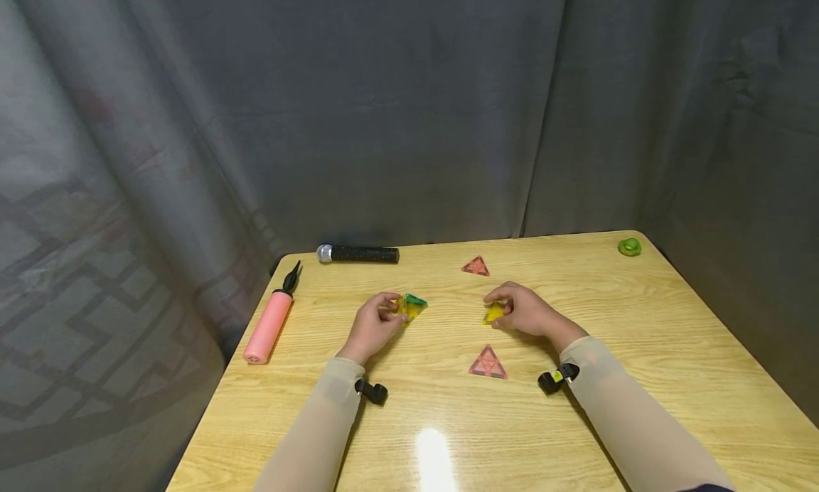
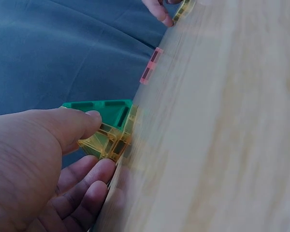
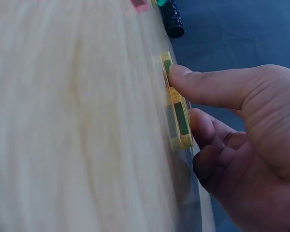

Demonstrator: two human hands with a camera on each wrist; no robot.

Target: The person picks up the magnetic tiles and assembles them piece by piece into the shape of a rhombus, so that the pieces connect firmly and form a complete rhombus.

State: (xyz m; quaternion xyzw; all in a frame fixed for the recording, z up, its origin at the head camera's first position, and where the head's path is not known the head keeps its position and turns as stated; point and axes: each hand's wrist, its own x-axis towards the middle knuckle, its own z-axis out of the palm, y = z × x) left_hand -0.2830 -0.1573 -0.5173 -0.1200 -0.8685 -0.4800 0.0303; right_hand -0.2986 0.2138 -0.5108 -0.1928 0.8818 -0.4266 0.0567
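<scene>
My left hand grips a small built shape of translucent magnetic tiles, yellow with a green one on top. In the left wrist view the thumb presses on this green tile and yellow tile, and the shape's lower edge meets the tabletop. Across from it, my right hand pinches a yellow triangular magnetic tile by its edges. The right wrist view has that tile lying flat at table level, thumb on its near side. Its far side is partly hidden by the fingers.
Two pink triangular tiles lie on the wooden table: a back one and a front one. A black microphone lies at the back edge, a pink hand pump at the left, a green object in the far right corner.
</scene>
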